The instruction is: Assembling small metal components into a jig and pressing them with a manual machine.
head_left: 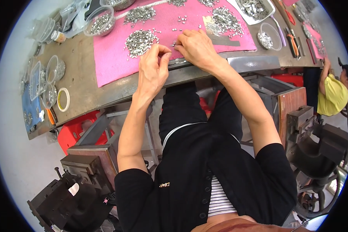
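Note:
Over the front edge of the pink mat (108, 58), my left hand (152, 71) is closed, thumb and fingers curled together. What is in its fingertips, if anything, is too small to make out. Just right of it, my right hand (197, 46) has its thumb and forefinger pinched by a tiny silvery metal part. A heap of small metal parts (140, 42) lies beyond my left hand. Several loose metal pieces are scattered beyond my right fingertips. Farther right is another heap of metal parts (227, 21), next to a flat grey strip (226, 41).
Clear tubs of parts (99, 23) stand at the back left. At right are a white tray (266, 4), a round tub (274, 33) and orange-handled pliers (292, 42). A tape roll (63, 99) lies left. A person in yellow (333, 94) works at far right.

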Demonstrator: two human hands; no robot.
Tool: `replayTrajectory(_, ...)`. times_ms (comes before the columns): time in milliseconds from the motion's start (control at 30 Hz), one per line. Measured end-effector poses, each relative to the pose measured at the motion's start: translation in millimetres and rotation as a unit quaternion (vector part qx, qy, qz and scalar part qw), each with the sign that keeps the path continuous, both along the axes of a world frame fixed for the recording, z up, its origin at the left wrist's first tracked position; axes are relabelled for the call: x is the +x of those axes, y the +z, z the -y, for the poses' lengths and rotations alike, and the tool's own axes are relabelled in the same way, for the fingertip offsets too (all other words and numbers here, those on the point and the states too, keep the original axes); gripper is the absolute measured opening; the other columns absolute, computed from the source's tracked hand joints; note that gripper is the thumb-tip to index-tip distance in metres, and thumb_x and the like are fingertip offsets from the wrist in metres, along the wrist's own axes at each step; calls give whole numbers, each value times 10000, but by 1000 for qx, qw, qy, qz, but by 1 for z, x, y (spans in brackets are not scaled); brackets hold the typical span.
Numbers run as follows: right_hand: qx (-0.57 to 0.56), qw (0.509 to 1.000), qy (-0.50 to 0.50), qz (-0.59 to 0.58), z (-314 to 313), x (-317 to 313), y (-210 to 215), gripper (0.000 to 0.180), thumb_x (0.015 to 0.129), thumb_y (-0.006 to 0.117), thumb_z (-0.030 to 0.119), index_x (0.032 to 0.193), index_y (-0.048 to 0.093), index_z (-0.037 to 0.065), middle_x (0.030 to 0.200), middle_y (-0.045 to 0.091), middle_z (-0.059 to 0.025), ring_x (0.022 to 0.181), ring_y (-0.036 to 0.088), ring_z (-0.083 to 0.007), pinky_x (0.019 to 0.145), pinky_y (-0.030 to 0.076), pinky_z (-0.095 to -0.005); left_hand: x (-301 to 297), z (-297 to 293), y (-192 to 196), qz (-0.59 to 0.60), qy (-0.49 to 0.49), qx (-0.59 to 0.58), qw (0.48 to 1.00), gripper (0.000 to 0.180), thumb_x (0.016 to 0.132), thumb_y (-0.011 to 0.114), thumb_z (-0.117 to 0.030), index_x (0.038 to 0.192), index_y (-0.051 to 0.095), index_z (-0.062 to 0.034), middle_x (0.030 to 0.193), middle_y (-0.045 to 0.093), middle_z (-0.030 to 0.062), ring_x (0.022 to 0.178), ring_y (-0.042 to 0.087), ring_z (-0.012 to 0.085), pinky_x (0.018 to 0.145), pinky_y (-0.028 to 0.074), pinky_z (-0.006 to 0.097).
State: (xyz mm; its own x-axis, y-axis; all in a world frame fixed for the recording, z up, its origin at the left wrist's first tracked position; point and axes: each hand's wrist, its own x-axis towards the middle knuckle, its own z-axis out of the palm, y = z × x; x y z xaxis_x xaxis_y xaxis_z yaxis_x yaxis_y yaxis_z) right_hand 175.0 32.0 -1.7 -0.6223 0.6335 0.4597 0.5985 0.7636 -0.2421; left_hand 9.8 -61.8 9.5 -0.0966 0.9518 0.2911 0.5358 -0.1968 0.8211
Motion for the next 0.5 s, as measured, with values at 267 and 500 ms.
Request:
replayTrajectory(267,-87,995,20,-37,-5,15,8,125,828,689,135,845,648,19,793,643,-120,752,659,-316,758,497,-424,17,8,-15,-6,-26,88,996,87,884,657,-18,951,602,-16,884,624,117,837,595,300,789,457,401)
replayTrajectory(500,-85,995,25,-47,-8,23,5,133,836,707,127,857,659,6,789,654,-117,727,665,-307,687,520,-412,20,9,-19,-44,-31,111,992,97,869,654,5,941,589,-5,890,614,134,830,589,331,750,474,418)
